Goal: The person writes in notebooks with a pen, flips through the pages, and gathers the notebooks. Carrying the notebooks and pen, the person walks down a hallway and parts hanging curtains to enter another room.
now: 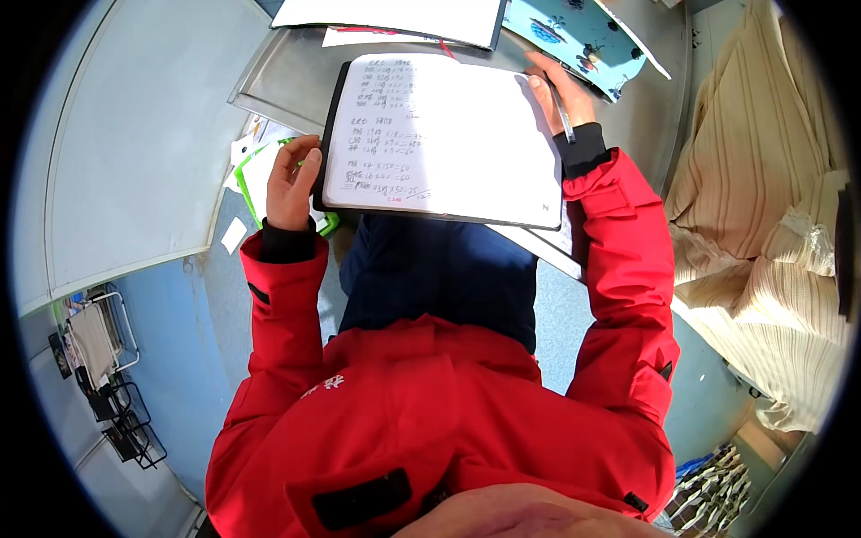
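An open notebook (484, 143) with a black cover lies in front of me, jutting over the desk's near edge. Its left page carries handwritten lines and sums; the right page is blank. At the notebook's left edge, my left hand (293, 186) has its fingers curled in against the cover. My right hand (565, 97) is closed around a pen (564, 121) at the upper right edge of the notebook, its fingertips by the page. Part of the pen is hidden by the fingers.
Under the notebook is a grey metal desk (282, 76). Another open book (386, 16) and a blue patterned folder (574, 40) lie at the back. Left of me are a green-edged item (247, 184) and papers; striped cloth (753, 179) hangs at right. A wire rack (126, 421) stands lower left.
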Action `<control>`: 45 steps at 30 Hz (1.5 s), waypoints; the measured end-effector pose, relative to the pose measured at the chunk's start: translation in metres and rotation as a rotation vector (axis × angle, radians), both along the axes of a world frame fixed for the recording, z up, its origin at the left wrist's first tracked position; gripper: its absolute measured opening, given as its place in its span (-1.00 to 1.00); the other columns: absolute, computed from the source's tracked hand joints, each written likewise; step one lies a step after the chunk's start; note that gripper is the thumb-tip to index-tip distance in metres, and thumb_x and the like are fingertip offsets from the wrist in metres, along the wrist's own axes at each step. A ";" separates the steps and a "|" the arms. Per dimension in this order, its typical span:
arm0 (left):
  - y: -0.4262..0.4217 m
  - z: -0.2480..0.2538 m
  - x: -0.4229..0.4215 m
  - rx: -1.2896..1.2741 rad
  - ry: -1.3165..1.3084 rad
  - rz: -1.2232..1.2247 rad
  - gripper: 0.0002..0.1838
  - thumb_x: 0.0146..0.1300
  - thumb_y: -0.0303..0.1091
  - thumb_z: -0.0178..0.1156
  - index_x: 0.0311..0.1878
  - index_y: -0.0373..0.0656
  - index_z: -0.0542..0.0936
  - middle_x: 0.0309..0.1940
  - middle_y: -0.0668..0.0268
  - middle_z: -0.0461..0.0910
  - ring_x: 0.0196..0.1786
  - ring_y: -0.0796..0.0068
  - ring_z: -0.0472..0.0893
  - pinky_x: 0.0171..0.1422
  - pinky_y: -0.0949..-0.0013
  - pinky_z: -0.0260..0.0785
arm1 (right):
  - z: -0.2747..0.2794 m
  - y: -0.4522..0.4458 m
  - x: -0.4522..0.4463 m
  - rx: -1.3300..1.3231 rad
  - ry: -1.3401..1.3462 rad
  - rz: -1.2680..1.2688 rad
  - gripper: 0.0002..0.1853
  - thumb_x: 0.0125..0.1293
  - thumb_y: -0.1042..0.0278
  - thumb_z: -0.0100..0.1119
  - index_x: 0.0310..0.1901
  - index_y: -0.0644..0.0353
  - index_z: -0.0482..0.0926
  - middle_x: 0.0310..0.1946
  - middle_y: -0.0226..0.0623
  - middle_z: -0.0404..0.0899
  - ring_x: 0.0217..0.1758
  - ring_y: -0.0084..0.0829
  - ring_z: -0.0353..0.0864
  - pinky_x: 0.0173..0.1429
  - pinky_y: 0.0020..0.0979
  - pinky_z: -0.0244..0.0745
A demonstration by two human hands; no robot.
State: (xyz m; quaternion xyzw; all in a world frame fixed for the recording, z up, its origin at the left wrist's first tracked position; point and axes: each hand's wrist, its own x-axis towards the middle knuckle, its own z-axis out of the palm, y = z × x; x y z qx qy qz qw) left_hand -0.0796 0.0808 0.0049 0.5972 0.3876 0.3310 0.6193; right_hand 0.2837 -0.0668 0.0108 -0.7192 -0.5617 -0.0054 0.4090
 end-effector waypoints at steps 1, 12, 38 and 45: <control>0.000 -0.003 -0.001 0.019 0.000 -0.007 -0.68 0.36 -0.39 0.12 0.11 -0.32 0.46 -0.04 0.27 0.52 0.03 0.54 0.48 0.15 0.48 0.30 | 0.000 0.000 0.000 0.014 0.003 -0.002 -0.68 0.40 0.25 0.04 0.13 0.13 0.50 -0.10 -0.13 0.63 -0.09 -0.17 0.64 0.04 -0.34 0.50; -0.008 0.003 0.000 0.055 -0.003 -0.080 -0.64 0.32 -0.39 0.14 0.15 -0.31 0.44 0.03 0.21 0.50 0.06 0.47 0.49 0.19 0.40 0.31 | 0.006 -0.002 -0.005 0.108 0.081 -0.046 -0.76 0.39 0.32 0.07 0.02 0.12 0.59 -0.15 -0.17 0.65 -0.14 -0.38 0.68 -0.02 -0.45 0.51; -0.004 0.055 0.035 -0.069 0.042 -0.328 -0.75 0.39 -0.26 0.10 -0.16 -0.28 0.58 -0.37 0.45 0.54 -0.31 0.70 0.46 -0.20 0.60 0.28 | 0.038 -0.019 -0.099 -0.080 0.501 0.679 -0.73 0.42 0.39 0.02 0.10 0.24 0.46 0.04 -0.19 0.52 0.09 -0.36 0.53 0.22 -0.39 0.37; 0.046 0.061 0.022 0.452 0.351 -0.318 -0.74 0.29 -0.39 0.17 0.03 -0.23 0.56 0.10 0.21 0.53 0.02 0.49 0.55 0.06 0.43 0.42 | 0.028 -0.018 -0.102 -0.060 0.876 0.597 -0.62 0.49 0.18 -0.12 0.04 0.34 0.53 -0.11 -0.17 0.57 -0.08 -0.41 0.54 0.08 -0.42 0.43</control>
